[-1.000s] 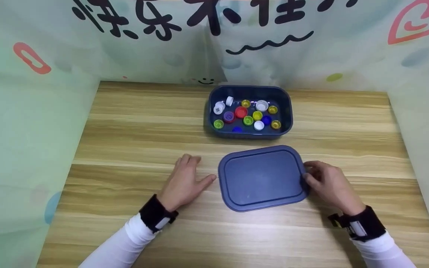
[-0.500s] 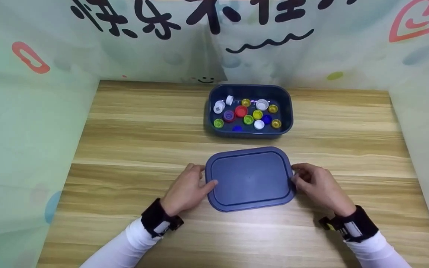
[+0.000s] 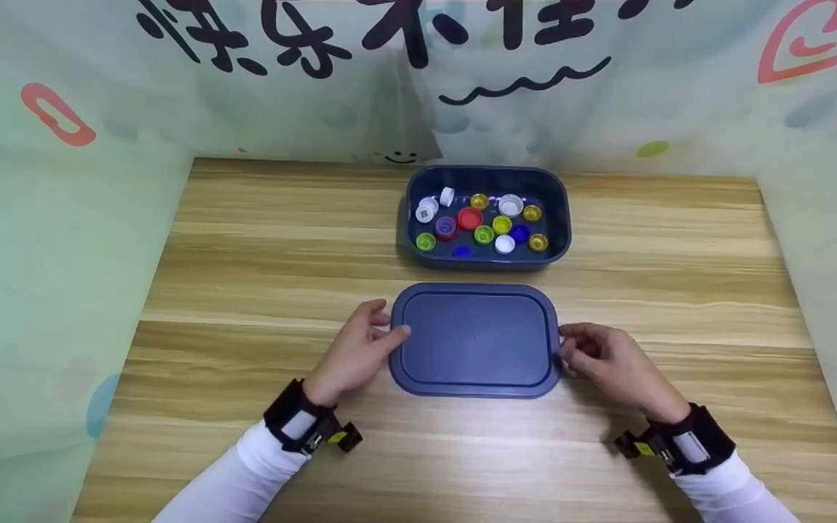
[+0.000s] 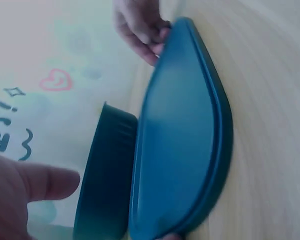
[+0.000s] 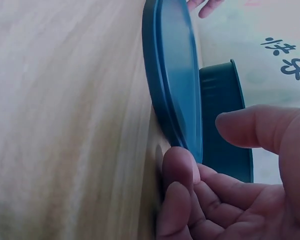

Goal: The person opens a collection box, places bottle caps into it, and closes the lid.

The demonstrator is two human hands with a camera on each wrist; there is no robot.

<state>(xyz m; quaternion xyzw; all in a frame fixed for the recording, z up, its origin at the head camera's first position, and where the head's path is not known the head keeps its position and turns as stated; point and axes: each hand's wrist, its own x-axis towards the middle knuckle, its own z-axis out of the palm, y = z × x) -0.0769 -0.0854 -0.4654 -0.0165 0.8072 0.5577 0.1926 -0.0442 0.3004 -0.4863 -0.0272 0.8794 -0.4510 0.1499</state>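
Note:
A dark blue rectangular lid [image 3: 474, 340] with rounded corners lies in front of the person, its long sides level in the head view. My left hand [image 3: 354, 349] is at the lid's left edge; a fingertip touches the rim, while the thumb [image 4: 52, 181] stands apart above it. At the opposite edge, my right hand [image 3: 620, 365] has its loosely bent fingertips [image 5: 179, 162] against the rim. Its thumb [image 5: 240, 125] is raised off the lid. Just behind is an uncovered dark blue box [image 3: 487, 264] with several bottle caps [image 3: 470, 218] in red, white, yellow, green, blue and purple.
Everything stands on a wood-grain table [image 3: 266, 254]. A printed cloth [image 3: 331, 116] with large black characters hangs along the back edge and both sides. Each wrist wears a black strap [image 3: 694, 439] with a small camera.
The lid has slid left and turned straight, roughly parallel to the box. My right hand has moved left with it, and my left hand has come to its left edge. The box has not moved.

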